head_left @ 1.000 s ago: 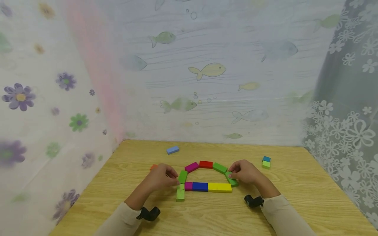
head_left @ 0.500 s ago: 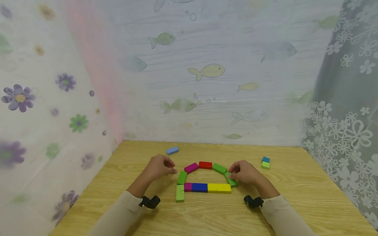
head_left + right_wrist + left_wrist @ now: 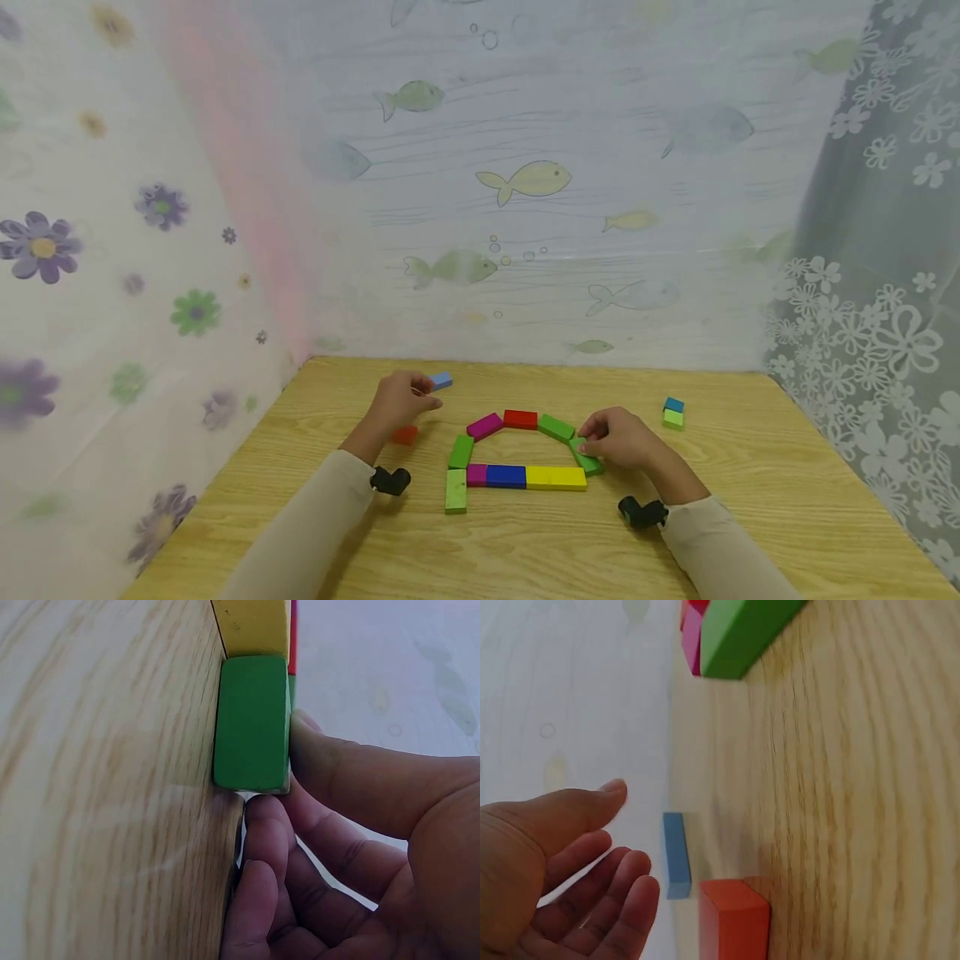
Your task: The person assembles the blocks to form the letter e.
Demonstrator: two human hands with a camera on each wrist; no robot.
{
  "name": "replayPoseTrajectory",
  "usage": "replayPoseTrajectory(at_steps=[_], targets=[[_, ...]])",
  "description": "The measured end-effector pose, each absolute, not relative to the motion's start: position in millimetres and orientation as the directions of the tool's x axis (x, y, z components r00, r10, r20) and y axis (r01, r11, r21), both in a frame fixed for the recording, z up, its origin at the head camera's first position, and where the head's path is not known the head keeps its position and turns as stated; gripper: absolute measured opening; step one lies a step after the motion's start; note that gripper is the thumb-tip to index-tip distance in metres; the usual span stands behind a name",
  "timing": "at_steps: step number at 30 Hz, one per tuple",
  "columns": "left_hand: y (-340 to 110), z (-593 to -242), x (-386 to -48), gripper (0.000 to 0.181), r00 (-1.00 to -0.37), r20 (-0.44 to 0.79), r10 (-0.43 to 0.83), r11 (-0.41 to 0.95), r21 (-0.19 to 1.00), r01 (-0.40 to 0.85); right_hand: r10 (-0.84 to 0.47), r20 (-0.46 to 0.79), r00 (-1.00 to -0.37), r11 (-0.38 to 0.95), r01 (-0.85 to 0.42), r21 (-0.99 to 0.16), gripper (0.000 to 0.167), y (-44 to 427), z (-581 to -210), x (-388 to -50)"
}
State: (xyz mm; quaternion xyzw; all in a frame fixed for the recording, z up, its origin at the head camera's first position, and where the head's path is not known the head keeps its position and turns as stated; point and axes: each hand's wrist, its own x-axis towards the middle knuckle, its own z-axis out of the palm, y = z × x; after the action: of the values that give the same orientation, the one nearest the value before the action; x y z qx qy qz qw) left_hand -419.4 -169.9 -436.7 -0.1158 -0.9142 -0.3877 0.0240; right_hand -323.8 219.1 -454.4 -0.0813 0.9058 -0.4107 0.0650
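Observation:
My left hand point(image 3: 400, 402) reaches over the far left of the table, fingers loosely bent and holding nothing. Just beyond its fingertips lies a light blue block point(image 3: 442, 381); an orange-red block point(image 3: 405, 435) lies below the hand. My right hand point(image 3: 618, 437) pinches a green block point(image 3: 253, 724) at the right end of an arc, thumb on its upper side. The arc continues through another green block point(image 3: 557, 427), a red block point(image 3: 521, 419), a magenta block point(image 3: 485, 427) and a green block point(image 3: 462, 452). Along its base run magenta, blue point(image 3: 506, 477) and yellow point(image 3: 556, 477) blocks.
A light green block point(image 3: 456, 491) extends toward me from the arc's left end. At the back right, a teal-blue block point(image 3: 673, 405) touches a lime block point(image 3: 673, 419). The wooden table point(image 3: 525, 550) meets a fish-patterned curtain point(image 3: 525, 250) behind.
My left hand has left the arc's left side and moved away from me toward the light blue block, uncovering the orange-red block. The right hand has stayed at the green block.

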Motion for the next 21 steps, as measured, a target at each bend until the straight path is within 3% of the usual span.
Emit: replayPoseTrajectory(at_steps=[9,21], targets=[[-169,-447,-447,0.051,-0.981,0.098,0.168,0.708,0.681,0.189,-0.195,-0.05,-0.98,0.649,-0.091,-0.755,0.019,221,-455,-324],[-175,-456,-457,0.045,-0.982,0.091,0.164,0.779,0.599,0.185,-0.209,-0.054,-0.976,0.644,-0.095,-0.759,0.02,220,-454,-323]])
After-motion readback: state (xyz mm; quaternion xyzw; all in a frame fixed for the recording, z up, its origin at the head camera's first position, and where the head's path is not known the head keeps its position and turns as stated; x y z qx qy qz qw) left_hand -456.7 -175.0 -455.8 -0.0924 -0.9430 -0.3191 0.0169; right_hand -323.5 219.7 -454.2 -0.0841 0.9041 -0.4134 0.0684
